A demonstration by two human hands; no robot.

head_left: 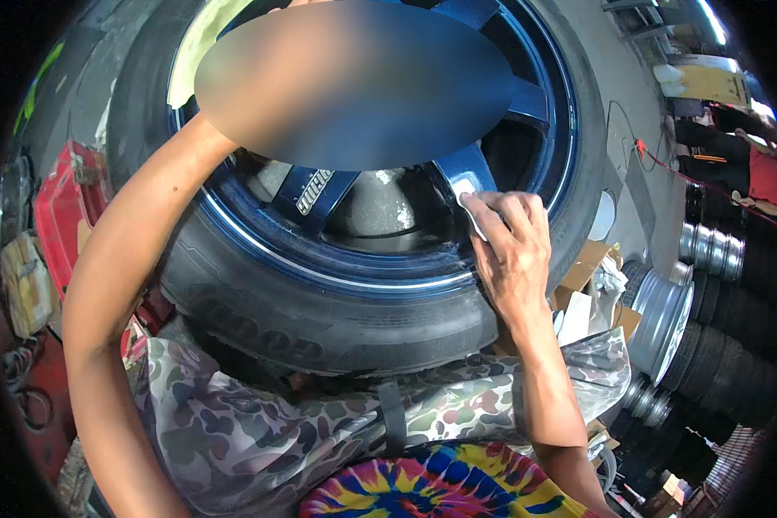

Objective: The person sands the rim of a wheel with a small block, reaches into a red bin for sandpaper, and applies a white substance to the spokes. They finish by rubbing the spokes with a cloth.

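Note:
A wheel with a blue spoked rim (pixel 483 177) and a black tire (pixel 259 315) lies in front of me. My right hand (pixel 515 237) is closed, pinching a small folded white piece (pixel 472 216) that looks like cloth or paper. It presses this against the edge of a lower right spoke, where the surface looks pale or shiny. My left arm reaches over the rim's left side toward the top; a blurred patch hides most of my left hand (pixel 306 3), fingers included. White lettering marks another spoke. A pale yellow-green sheet (pixel 200 52) lies along the rim's upper left.
Camouflage fabric (pixel 319 406) covers my lap below the tire. A red case (pixel 65 211) is at the left. On the right are a cardboard box (pixel 583 268), a silver rim (pixel 662 319), stacked tires (pixel 716 350) and a person in red (pixel 767 177) with a red hose nearby.

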